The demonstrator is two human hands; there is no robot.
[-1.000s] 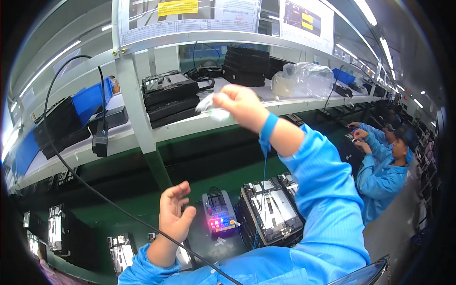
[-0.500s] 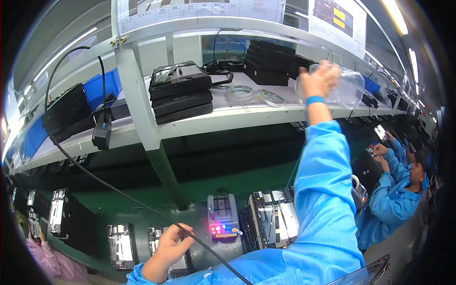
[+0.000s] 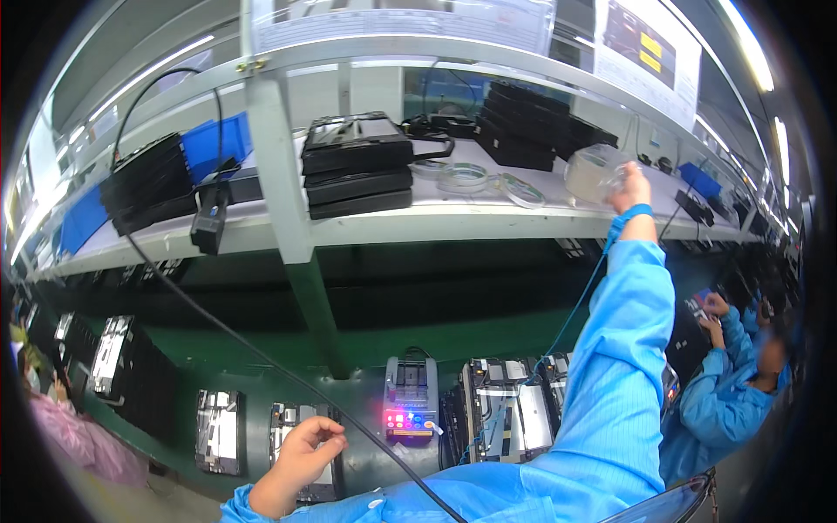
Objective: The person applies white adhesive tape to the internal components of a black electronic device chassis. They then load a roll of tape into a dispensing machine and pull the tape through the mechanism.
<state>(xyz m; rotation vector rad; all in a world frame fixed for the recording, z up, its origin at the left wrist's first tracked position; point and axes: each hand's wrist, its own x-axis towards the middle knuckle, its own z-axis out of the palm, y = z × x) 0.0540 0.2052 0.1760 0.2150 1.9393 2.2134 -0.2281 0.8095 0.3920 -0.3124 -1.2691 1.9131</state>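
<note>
My right hand (image 3: 629, 188) reaches up to the shelf, its fingers closed on the crumpled edge of a clear plastic bag (image 3: 595, 174). A blue band with a coiled cord circles that wrist. Lower down, my left hand (image 3: 301, 458) hangs half curled, thumb apart from the forefinger, with nothing visible between them. Beside it lies a flat black-and-silver electronic unit (image 3: 288, 418), partly hidden by the hand. Rolls of clear tape (image 3: 462, 178) lie on the shelf, to the left of the bag.
Black units are stacked on the shelf (image 3: 357, 190) and farther back (image 3: 520, 131). A grey tape dispenser (image 3: 411, 392) with lit buttons stands on the green bench (image 3: 357, 388). A black cable (image 3: 261, 359) crosses before me. Co-workers in blue (image 3: 728, 410) and pink (image 3: 83, 436) are at the sides.
My right hand, spread over the bag before, has come down and closed on its edge; the bag looks more bunched. The view has shifted slightly. My left hand stays about where it was.
</note>
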